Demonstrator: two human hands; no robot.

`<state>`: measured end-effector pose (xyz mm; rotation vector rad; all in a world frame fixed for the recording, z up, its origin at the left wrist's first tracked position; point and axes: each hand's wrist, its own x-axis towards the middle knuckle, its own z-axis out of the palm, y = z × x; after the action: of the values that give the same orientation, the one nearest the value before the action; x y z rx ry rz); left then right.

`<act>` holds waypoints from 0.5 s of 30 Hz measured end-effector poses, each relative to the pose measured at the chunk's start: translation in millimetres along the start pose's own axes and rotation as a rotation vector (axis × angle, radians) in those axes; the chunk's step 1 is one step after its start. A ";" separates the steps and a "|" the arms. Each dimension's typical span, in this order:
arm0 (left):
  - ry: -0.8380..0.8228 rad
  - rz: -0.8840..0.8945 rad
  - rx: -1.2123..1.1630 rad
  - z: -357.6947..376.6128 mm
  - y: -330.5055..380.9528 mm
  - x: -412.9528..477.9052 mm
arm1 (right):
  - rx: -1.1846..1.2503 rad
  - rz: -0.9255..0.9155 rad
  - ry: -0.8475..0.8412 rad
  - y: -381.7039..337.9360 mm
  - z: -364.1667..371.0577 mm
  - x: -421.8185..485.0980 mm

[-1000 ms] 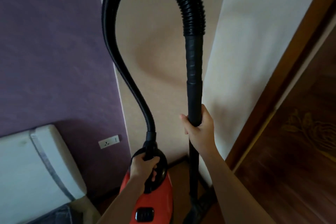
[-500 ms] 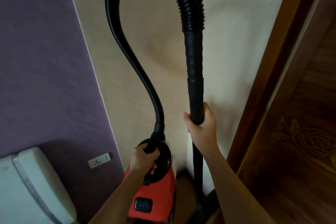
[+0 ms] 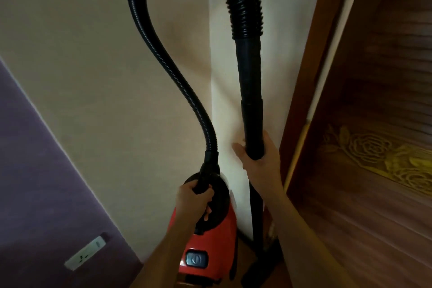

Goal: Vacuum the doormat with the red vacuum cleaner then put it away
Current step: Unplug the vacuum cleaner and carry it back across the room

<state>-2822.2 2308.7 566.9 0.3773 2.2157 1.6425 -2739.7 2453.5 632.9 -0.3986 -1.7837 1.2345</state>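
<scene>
- Vacuum cleaner: the red body stands on end close against the cream wall, near the corner where the wall meets a wooden door frame; its power button faces the camera.
- Left hand is wrapped tight around the black handle at the top of the body, just below the spot where the ribbed hose plugs in.
- Right hand is closed around the rigid black wand, thumb on the wall side, fingers hidden behind the tube.
- Wand runs almost straight up and down, parallel to the wall corner; its lower end drops past the forearm to a dark floor head beside the red body, though that part is murky.
- Hose loops up out of view and comes back down into the wand's top, so both hands hold two ends of one arc.
- Doormat is not in view, so I judge this to be the putting-away stage.
- Key relation: the storage corner lies directly ahead and below both grips, with the right hand nearer the door frame. Setting down likely means lowering the body along its upright axis and leaning the wand into the corner.
- Risk, as I see it: the springy hose could tip the wand once released.
</scene>
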 end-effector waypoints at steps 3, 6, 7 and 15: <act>-0.115 0.032 -0.006 -1.8 1.0 18.2 | -0.052 0.008 0.098 -1.5 8.0 -4.6; -0.246 0.059 0.007 0.5 3.7 33.3 | -0.113 0.014 0.200 -5.7 9.4 -9.6; -0.296 0.061 0.008 1.8 3.4 35.6 | -0.138 0.022 0.234 -6.2 8.1 -12.8; -0.626 0.104 0.059 26.6 -4.9 20.6 | -0.332 0.059 0.527 -15.0 -30.9 -65.3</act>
<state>-2829.2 2338.8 552.7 0.8959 1.7881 1.2706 -2676.0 2420.0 616.8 -0.8843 -1.5141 0.7704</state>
